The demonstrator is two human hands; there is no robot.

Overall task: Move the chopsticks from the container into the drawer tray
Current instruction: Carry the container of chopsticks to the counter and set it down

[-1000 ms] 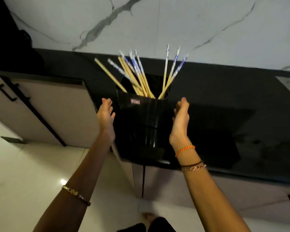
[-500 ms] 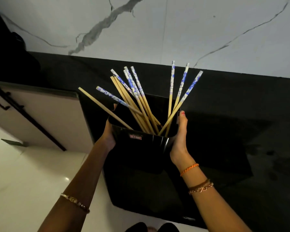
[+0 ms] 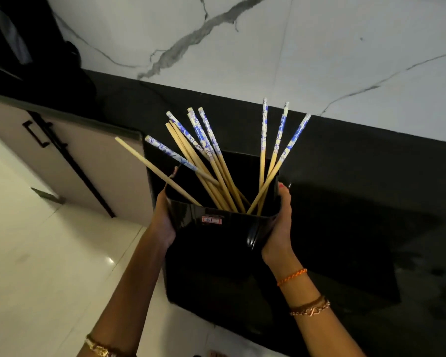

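Note:
A glossy black container with a small red-and-white label sits between my hands, over the edge of the black countertop. Several wooden chopsticks, most with blue-and-white patterned tops, stand fanned out in it. My left hand holds the container's left side with its fingers hidden behind the wall. My right hand holds the right side, thumb along the rim. No drawer tray is in view.
A white marble wall rises behind the counter. Beige cabinet doors with black handles stand at the left above a pale tiled floor. A dark object sits at the counter's far left.
Both hands came in from beside the container and took hold of its sides. The container now sits closer to me and lower in view, with the chopsticks still inside.

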